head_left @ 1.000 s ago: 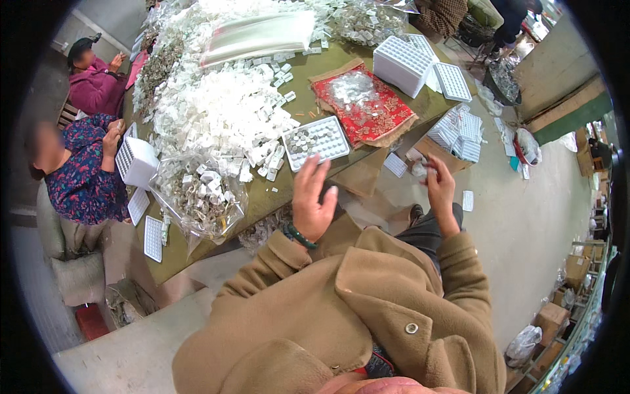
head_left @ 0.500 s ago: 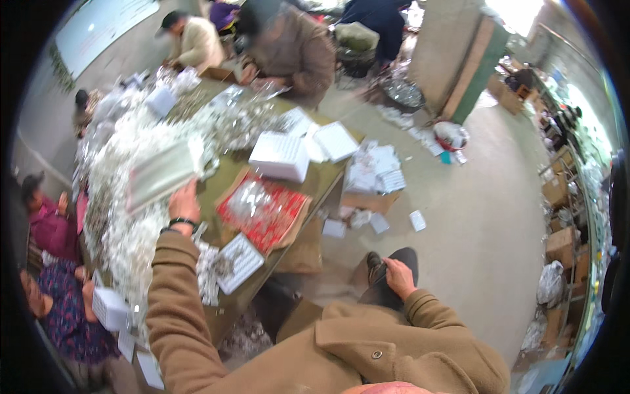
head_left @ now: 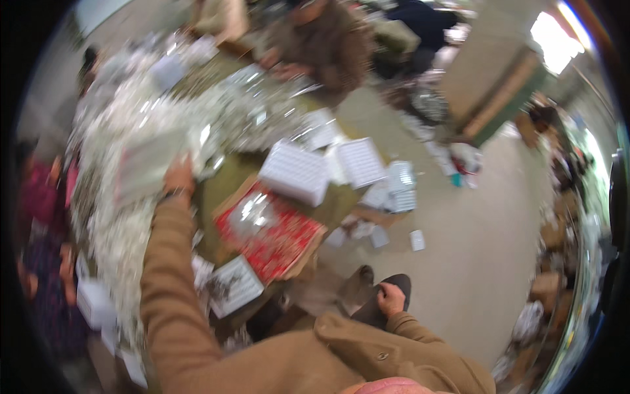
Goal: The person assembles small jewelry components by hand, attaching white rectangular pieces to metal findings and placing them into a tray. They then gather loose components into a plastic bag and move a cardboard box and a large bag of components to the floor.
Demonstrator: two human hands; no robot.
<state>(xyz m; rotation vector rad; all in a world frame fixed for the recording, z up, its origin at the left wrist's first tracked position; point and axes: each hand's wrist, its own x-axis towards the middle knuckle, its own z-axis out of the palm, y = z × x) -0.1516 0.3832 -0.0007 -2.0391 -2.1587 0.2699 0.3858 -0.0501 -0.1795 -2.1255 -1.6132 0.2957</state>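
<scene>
My left hand [head_left: 178,174] reaches over the table to a flat stack of clear plastic bags [head_left: 146,164]. Its fingers, blurred by motion, look closed on the stack's right edge. The stack lies on a large heap of white and clear plastic pieces [head_left: 118,223]. My right hand [head_left: 391,299] rests on my dark-trousered knee, its fingers curled in; I see nothing in it. Right of my left hand lies a red patterned packet [head_left: 279,246] on brown paper, with clear plastic on top. Closer to me is a white card [head_left: 236,285] bearing small dark bits.
A thick stack of white cards [head_left: 294,172] stands by the table's right edge, beside loose cards [head_left: 361,161]. More cards lie on a box [head_left: 390,190] and the floor. Other people sit around the table. A pillar [head_left: 489,72] rises at the back; cartons [head_left: 545,292] line the right side.
My view has shifted and blurred. My left hand has moved farther away along the edge of the bag stack. My right hand stays at my knee, its fingers more curled.
</scene>
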